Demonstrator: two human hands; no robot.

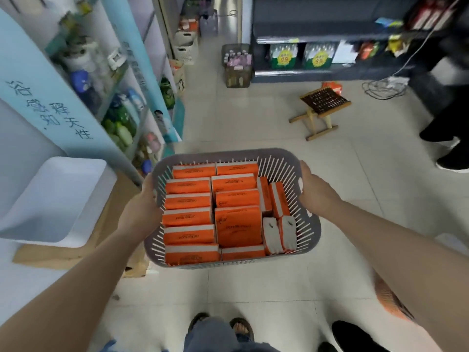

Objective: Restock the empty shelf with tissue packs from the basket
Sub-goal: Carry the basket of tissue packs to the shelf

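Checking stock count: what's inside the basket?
The basket holds orange tissue packs, mostly lying flat, a few on edge at right. Any lower layers and the basket floor are covered. Left hand and right hand grip its sides.

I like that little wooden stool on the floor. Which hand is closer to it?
Right. The right hand grips the basket side below the folding stool; the left hand holds the far side.

Pale tiled floor [253, 118]. Light-blue shelving [38, 80] left, stocked with bottles [121, 115]. Dark shelf unit [330, 34] far right. Folding wooden stool [322, 107] mid-floor. Wire bin [237, 66] beyond. Cardboard [50, 255] bottom left.
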